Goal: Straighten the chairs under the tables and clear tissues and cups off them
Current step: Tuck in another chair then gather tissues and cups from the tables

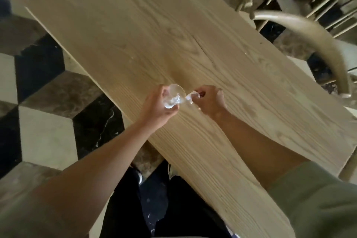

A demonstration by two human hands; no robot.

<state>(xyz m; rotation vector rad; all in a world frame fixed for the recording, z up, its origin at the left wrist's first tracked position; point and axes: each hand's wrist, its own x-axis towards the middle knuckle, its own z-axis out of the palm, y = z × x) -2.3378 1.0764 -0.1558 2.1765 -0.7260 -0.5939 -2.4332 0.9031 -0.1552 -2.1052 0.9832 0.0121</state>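
Left hand [158, 106]: over the counter [135, 31], gripping a clear plastic cup [174, 96].
Right hand [209, 100]: beside the cup, pinching a white tissue [190, 97] at its rim.
Chair [309, 33]: past the counter's far edge.

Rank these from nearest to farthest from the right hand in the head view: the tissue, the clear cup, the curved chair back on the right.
1. Tissue: pinched in the right hand itself, at its fingertips.
2. Clear cup: just to the left, held in the left hand above the wooden table.
3. Curved chair back: far off, past the table's right edge.
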